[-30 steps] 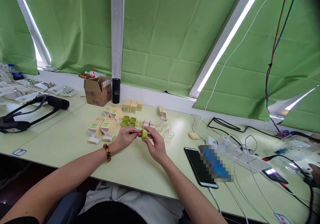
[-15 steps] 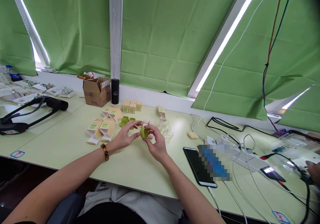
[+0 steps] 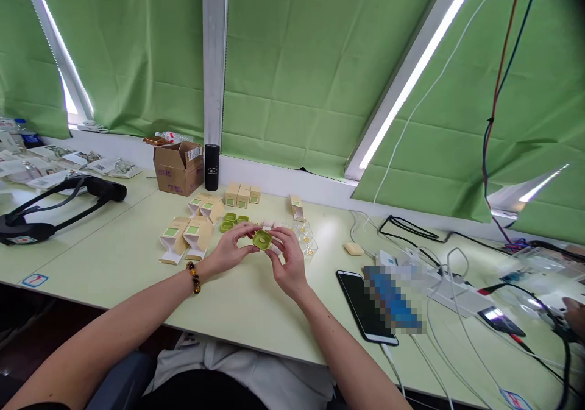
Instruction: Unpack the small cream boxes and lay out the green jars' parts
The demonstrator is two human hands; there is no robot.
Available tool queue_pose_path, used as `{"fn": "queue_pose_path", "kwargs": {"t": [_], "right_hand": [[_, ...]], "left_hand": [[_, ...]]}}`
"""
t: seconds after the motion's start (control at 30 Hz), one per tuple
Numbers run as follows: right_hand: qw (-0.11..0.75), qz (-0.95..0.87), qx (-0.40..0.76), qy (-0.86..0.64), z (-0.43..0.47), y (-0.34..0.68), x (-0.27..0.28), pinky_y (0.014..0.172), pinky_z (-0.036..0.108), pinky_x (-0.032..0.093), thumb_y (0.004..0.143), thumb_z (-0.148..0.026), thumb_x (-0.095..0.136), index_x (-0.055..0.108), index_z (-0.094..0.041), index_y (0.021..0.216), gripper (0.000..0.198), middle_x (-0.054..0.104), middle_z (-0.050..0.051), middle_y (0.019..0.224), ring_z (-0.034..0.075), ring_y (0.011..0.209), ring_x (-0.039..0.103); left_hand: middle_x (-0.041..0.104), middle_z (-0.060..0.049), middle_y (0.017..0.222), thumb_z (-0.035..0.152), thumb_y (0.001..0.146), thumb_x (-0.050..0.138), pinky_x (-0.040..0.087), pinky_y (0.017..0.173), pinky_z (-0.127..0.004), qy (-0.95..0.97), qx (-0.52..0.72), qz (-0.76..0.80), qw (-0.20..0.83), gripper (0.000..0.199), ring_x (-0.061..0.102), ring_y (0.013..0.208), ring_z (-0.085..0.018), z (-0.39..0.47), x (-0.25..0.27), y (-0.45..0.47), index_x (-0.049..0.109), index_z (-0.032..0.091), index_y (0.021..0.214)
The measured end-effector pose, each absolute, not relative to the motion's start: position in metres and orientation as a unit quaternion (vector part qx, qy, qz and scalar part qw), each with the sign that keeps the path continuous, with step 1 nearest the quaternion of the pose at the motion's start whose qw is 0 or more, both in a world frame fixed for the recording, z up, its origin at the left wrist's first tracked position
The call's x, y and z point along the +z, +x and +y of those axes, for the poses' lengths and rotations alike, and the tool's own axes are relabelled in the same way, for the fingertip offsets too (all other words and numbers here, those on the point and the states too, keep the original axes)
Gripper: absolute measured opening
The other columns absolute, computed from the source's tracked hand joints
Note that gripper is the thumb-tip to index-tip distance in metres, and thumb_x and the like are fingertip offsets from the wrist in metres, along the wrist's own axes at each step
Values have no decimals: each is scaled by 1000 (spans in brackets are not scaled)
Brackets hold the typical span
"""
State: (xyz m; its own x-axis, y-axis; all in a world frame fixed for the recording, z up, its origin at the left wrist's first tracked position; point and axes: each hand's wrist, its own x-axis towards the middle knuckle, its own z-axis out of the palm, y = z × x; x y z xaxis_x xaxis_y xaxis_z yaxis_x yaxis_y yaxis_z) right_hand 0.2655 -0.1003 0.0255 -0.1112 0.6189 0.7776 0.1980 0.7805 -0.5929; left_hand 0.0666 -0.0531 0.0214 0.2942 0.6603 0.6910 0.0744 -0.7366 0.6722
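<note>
A small olive-green square cup (image 3: pixel 262 240) is held up over the table between both hands, its hollow side turned toward me. My left hand (image 3: pixel 231 247) has its thumb and fingertips on the cup's left side. On the other side, my right hand (image 3: pixel 289 262) pinches it between thumb and fingers. Several similar green cups (image 3: pixel 228 226) lie just behind my left hand. Clear square containers (image 3: pixel 307 239) with yellow spots stand behind my right hand, partly covered by it. To the left are opened cardboard boxes (image 3: pixel 198 232) with green labels.
Closed small boxes (image 3: pixel 243 197) stand farther back, near a black tumbler (image 3: pixel 211 167) and a brown carton (image 3: pixel 178 169). A black headset (image 3: pixel 64 206) lies at left. On the right are a phone (image 3: pixel 365 305), cables and a power strip (image 3: pixel 461 297); another person's hand (image 3: pixel 574 314) shows at the edge.
The green cup has been tilted, so its hollow inside now faces me instead of its side. My left fingers have come in closer against it.
</note>
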Motion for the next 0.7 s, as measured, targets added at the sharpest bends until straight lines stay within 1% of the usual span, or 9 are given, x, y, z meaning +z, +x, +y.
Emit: {"fn": "queue_pose_path", "kwargs": {"t": [0.1, 0.2, 0.3, 0.4, 0.5, 0.7], "right_hand": [[604, -728, 141, -292, -102, 265, 29, 102, 50, 64, 97, -17, 62, 64, -30, 131, 36, 58, 12, 130, 27, 127, 61], [603, -739, 66, -294, -104, 266, 32, 100, 53, 63, 96, -16, 64, 68, -28, 124, 30, 62, 12, 122, 28, 119, 64], [593, -748, 0, -298, -104, 266, 33, 91, 50, 63, 97, -16, 62, 71, -27, 121, 29, 62, 13, 118, 28, 110, 65], [579, -750, -64, -314, -104, 267, 32, 81, 48, 60, 96, -16, 61, 74, -28, 116, 27, 61, 12, 109, 27, 100, 63], [565, -746, -118, -331, -104, 266, 31, 78, 46, 56, 95, -15, 62, 77, -28, 111, 25, 59, 10, 100, 26, 94, 58], [548, -740, -147, -362, -102, 265, 27, 72, 39, 51, 95, -13, 62, 78, -27, 102, 22, 56, 8, 91, 24, 89, 52]], "left_hand": [[70, -12, 121, 23, 84, 85, 61, 95, -41, 765, 552, 248, 221, 43, 68, 113, -25, -57, 24, 66, 70, 22, 124], [70, -12, 119, 22, 85, 84, 60, 92, -41, 777, 555, 255, 152, 41, 66, 113, -26, -64, 30, 65, 68, 23, 123], [70, -12, 118, 21, 88, 81, 58, 96, -45, 790, 554, 249, 85, 40, 65, 115, -27, -68, 33, 65, 66, 23, 125], [71, -11, 116, 22, 90, 80, 57, 99, -48, 801, 553, 227, 35, 38, 66, 114, -27, -70, 32, 67, 66, 22, 125], [72, -11, 114, 23, 90, 80, 57, 97, -48, 808, 551, 209, 7, 38, 67, 112, -27, -70, 29, 69, 66, 22, 125], [71, -12, 116, 21, 92, 77, 56, 97, -49, 820, 536, 200, -26, 36, 66, 112, -27, -69, 21, 71, 64, 22, 126]]}}
